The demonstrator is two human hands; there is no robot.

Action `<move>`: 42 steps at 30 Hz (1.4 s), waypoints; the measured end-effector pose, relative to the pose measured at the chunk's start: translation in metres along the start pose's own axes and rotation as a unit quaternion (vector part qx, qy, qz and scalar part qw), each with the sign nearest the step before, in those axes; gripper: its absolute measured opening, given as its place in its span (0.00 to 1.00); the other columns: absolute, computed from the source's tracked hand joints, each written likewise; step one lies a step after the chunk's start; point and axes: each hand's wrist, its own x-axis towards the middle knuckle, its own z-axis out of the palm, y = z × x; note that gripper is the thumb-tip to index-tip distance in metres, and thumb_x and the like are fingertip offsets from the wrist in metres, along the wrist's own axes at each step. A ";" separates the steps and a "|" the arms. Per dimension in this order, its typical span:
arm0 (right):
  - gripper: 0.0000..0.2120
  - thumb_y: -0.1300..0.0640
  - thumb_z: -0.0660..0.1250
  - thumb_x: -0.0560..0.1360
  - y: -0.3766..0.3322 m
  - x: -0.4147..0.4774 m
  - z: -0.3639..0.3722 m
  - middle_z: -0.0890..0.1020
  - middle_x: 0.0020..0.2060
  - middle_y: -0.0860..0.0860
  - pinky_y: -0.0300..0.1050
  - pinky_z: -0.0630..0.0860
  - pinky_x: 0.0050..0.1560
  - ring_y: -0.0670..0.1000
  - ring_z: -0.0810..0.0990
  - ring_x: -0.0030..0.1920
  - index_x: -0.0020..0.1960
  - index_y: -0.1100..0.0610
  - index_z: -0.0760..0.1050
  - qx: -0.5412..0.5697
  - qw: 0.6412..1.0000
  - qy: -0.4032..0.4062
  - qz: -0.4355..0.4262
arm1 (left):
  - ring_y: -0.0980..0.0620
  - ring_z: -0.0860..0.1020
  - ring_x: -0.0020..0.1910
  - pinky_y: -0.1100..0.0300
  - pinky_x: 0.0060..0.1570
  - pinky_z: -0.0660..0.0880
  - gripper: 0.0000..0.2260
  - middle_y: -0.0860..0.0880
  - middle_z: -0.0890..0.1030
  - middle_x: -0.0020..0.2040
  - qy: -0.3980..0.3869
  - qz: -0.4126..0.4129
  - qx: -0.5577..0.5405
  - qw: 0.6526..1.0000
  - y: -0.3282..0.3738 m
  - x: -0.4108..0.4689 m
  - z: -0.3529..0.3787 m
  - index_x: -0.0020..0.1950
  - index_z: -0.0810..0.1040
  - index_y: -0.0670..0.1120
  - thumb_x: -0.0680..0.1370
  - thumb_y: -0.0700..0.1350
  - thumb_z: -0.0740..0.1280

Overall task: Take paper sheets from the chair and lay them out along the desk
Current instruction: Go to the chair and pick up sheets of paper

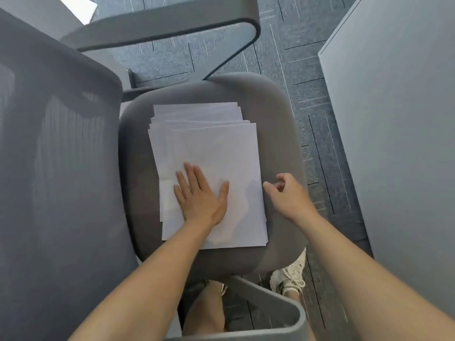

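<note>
Forearms (152, 279) reach to the chair seat (278, 114), where the paper stack (209, 143) lies lengthwise away. Flat on it presses the left hand (200, 195); the right hand (286, 193), fingers (283, 177) loosely curled, empty, hovers beside its right edge.

Both bare arms reach forward and down from the bottom of the view. The left forearm (147, 279) runs up from the lower left. The left hand (200, 195) lies flat, palm down, on the paper stack (209, 143), with its fingers straight and close together and the thumb spread out to the right. The right forearm (357, 267) comes in from the lower right. The right hand (288, 193) is just beside the stack's right edge, back of the hand up, fingers loosely curled, thumb pointing left toward the sheets, holding nothing; whether the thumb tip touches the paper cannot be told
</note>
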 end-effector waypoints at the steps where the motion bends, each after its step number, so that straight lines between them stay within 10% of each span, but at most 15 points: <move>1: 0.26 0.45 0.65 0.78 0.006 0.008 0.004 0.79 0.56 0.50 0.41 0.70 0.43 0.49 0.74 0.53 0.71 0.56 0.67 0.015 1.000 0.010 0.012 | 0.43 0.25 0.75 0.42 0.74 0.31 0.42 0.46 0.23 0.75 -0.005 0.011 -0.003 1.000 0.004 -0.003 0.009 0.76 0.26 0.44 0.77 0.71 0.40; 10: 0.11 0.56 0.71 0.75 0.028 0.010 0.001 0.82 0.43 0.56 0.45 0.71 0.39 0.53 0.77 0.40 0.48 0.65 0.79 0.192 0.972 0.096 0.097 | 0.49 0.23 0.74 0.46 0.72 0.26 0.39 0.49 0.23 0.74 -0.011 0.051 -0.076 0.996 0.015 -0.021 0.007 0.73 0.23 0.48 0.77 0.70 0.41; 22: 0.04 0.61 0.71 0.76 0.015 0.007 -0.012 0.83 0.46 0.53 0.47 0.78 0.47 0.53 0.81 0.44 0.50 0.56 0.79 0.215 0.972 0.078 0.055 | 0.49 0.19 0.70 0.45 0.68 0.23 0.46 0.50 0.17 0.70 -0.110 0.021 -0.060 0.992 0.002 -0.005 0.008 0.71 0.20 0.47 0.75 0.74 0.46; 27: 0.05 0.61 0.71 0.76 -0.007 -0.034 -0.063 0.80 0.42 0.51 0.39 0.73 0.36 0.49 0.79 0.38 0.51 0.57 0.78 0.247 0.959 0.141 0.009 | 0.49 0.29 0.77 0.45 0.75 0.32 0.43 0.50 0.28 0.78 -0.128 0.015 -0.126 0.984 0.006 -0.024 -0.033 0.79 0.32 0.47 0.78 0.71 0.48; 31: 0.07 0.63 0.70 0.76 -0.039 -0.099 -0.120 0.83 0.47 0.52 0.50 0.79 0.49 0.54 0.82 0.44 0.53 0.57 0.79 0.280 0.946 0.163 -0.036 | 0.48 0.36 0.79 0.45 0.77 0.40 0.41 0.48 0.36 0.81 -0.160 0.045 -0.185 0.969 0.029 -0.059 -0.088 0.80 0.37 0.43 0.80 0.67 0.51; 37: 0.05 0.62 0.71 0.76 -0.086 -0.260 -0.216 0.85 0.46 0.51 0.48 0.80 0.46 0.51 0.84 0.42 0.49 0.53 0.80 0.316 0.920 0.206 -0.101 | 0.56 0.68 0.68 0.67 0.60 0.64 0.26 0.54 0.67 0.71 -0.194 0.143 -0.406 0.881 0.088 -0.185 -0.233 0.77 0.63 0.45 0.83 0.57 0.58; 42: 0.04 0.57 0.71 0.77 -0.090 -0.388 -0.289 0.86 0.48 0.49 0.50 0.80 0.46 0.52 0.85 0.46 0.50 0.50 0.81 0.359 0.890 0.248 -0.133 | 0.47 0.83 0.48 0.55 0.44 0.80 0.22 0.43 0.83 0.54 -0.347 0.172 -0.562 0.731 0.132 -0.261 -0.329 0.63 0.79 0.42 0.75 0.55 0.68</move>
